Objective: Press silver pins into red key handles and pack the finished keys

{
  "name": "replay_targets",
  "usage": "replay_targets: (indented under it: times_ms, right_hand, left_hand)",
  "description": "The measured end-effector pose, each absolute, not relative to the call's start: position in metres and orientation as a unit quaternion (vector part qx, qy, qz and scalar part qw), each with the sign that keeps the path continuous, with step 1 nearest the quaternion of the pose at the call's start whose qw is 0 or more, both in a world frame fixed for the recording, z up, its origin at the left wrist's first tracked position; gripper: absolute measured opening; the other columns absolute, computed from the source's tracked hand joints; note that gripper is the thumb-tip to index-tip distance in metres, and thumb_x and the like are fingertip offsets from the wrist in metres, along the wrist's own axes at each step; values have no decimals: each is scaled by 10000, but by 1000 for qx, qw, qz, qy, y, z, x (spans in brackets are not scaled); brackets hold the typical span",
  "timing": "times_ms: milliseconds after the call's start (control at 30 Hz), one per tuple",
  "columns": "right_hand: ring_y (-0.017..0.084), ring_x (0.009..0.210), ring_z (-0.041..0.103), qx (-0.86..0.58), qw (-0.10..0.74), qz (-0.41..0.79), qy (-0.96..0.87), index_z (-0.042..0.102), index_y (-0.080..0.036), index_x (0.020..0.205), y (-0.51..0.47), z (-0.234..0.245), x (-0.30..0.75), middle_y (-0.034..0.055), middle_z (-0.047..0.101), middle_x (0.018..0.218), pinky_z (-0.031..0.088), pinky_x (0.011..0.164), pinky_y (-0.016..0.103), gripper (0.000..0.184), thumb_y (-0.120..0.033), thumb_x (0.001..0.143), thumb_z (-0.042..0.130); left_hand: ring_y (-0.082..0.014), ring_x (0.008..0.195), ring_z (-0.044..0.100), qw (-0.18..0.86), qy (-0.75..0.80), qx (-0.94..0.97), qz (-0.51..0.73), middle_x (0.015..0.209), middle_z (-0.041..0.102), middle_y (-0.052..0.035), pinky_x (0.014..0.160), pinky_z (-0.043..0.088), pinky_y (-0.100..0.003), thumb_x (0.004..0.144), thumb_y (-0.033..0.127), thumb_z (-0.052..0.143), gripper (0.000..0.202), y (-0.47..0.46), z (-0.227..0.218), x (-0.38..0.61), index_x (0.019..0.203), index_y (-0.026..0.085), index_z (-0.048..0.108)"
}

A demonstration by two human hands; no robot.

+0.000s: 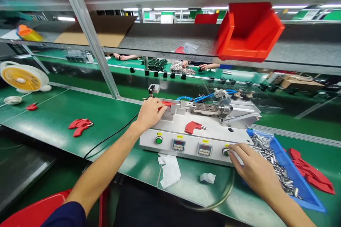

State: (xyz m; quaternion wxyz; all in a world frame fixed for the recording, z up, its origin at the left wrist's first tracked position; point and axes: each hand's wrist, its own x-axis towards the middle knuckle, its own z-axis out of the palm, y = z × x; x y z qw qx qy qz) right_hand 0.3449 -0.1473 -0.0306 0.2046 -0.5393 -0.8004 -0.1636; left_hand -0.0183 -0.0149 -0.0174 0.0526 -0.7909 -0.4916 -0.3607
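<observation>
Red, plastic-looking workpiece (167,103) sits in the fixture at the upper left end of the machine (191,149), which I take as the reference for all positions. Its visible part lies lengthwise along the machine, and a thin metal rod reaches from it rightward to a metal block (183,105). I judge this alignment, left to right along the machine's top, to be the governing relation.

My left grip (151,113), a bare hand, is the nearer one. It comes in from the machine's front left, and its thumb and fingers appear closed on the workpiece's left end; the hand hides the rest. The workpiece therefore lies just to the right of this grip.

My right grip (246,165) is well apart from the workpiece, at the machine's lower right front corner. Its fingers are spread loosely at a round button (225,151) and hold no part.

A loose red handle (192,127) lies on the machine's top, nearer the front than the workpiece, its metal pins pointing right. Right of the machine, a blue tray (293,172) of metal pieces (266,150) stands on the green desk (53,111).
</observation>
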Motion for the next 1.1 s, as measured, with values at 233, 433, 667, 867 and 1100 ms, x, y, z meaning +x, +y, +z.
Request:
replay_targets:
  times_ms: [233,433,667,867,1100]
  right_hand:
    - [242,747,742,-576,177,-100,-792,672,-268,1146,-160,-47,352,67,774,928,545,588,329,299,-350,1035,406]
    - [234,677,737,-586,192,-5,-787,654,-269,943,-147,-37,355,43,780,845,544,600,323,196,-340,1002,481]
    - [210,598,688,-598,183,-61,-778,588,-272,837,-143,-44,356,24,740,749,463,531,290,245,-369,1020,459]
    - [198,647,688,-569,191,-90,-795,598,-250,910,-149,-49,352,49,738,807,481,586,283,293,-368,1067,381]
    - [211,644,672,-572,147,-175,-787,612,-235,869,-154,-42,339,76,718,777,431,548,301,454,-447,1101,285]
  left_hand:
    - [-214,903,650,11,-407,-827,-389,1055,678,-101,800,540,-342,1053,226,461,272,-103,-97,-30,1100,197,727]
    - [-186,935,702,-118,-396,-836,-361,1120,669,-73,776,578,-300,1081,227,428,289,-104,-90,-41,1154,225,707]
    - [-191,919,701,-134,-427,-796,-407,1015,682,-49,771,565,-308,1063,217,493,214,-103,-89,-33,1044,225,706]
    - [-208,884,676,-111,-422,-826,-357,987,711,-47,763,558,-338,1050,214,471,223,-105,-65,-14,1029,222,693]
    - [-320,1157,628,-62,-387,-868,-306,1339,642,-146,968,551,-480,964,269,687,303,-70,-31,74,1251,186,637]
